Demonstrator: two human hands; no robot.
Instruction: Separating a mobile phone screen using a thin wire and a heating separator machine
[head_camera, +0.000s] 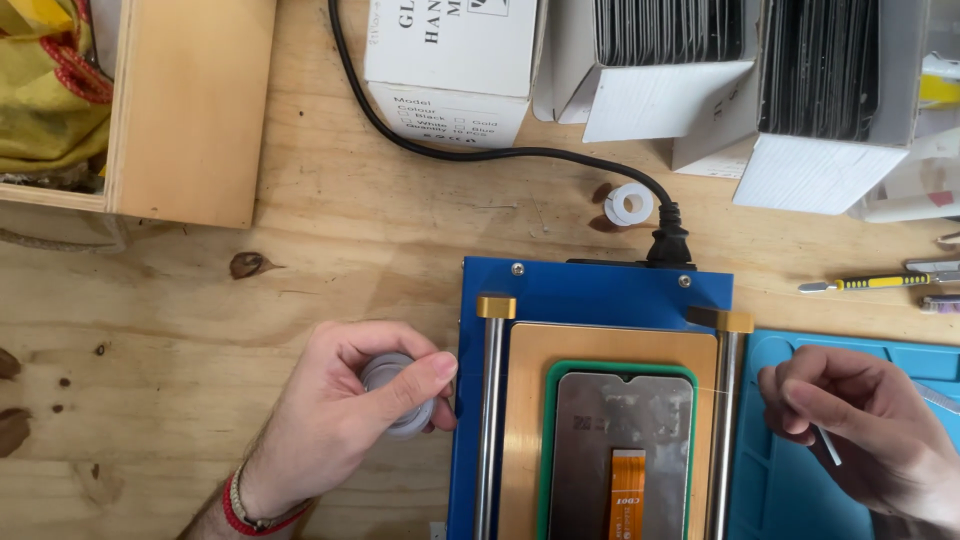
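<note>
Left hand (335, 420), near the front edge of the wooden worktop (330, 240), is clenched on a small grey spool (395, 392); thumb lies across its face, fingers curl behind it. Right hand (860, 425) sits over the blue mat (790, 480) at the front right corner, fingertips pinched on a short white stick (830, 446). A very thin wire (735, 388) shows faintly, running toward the right hand; its long axis lies left to right, parallel to the front edge. Whether it reaches the spool cannot be told. Between the hands stands a blue plate machine (600, 290) with two upright steel rails. On its orange pad lies a phone screen (620, 420) in a green frame, long axis front to back, notched end toward the rear edge, orange flex cable (627, 490) toward the front. A black power cord (480, 150) enters at the machine's rear.
</note>
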